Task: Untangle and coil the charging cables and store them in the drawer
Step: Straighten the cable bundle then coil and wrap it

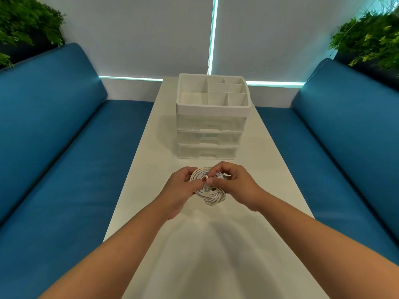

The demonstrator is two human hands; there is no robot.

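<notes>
A coil of white charging cable [212,196] hangs just above the white table [269,180], held between both hands. My left hand [180,188] grips the coil's left side, thumb and fingers pinching near its middle. My right hand [238,183] holds the right side, fingers curled over the loops and a cable end. Beyond the hands stands a white drawer unit [210,130] with three translucent drawers, all closed, and a divided tray on top.
Blue sofa cushions [64,147] flank the narrow table on both sides. Green plants [26,24] stand behind each sofa back. A white wall with a lit strip is at the far end.
</notes>
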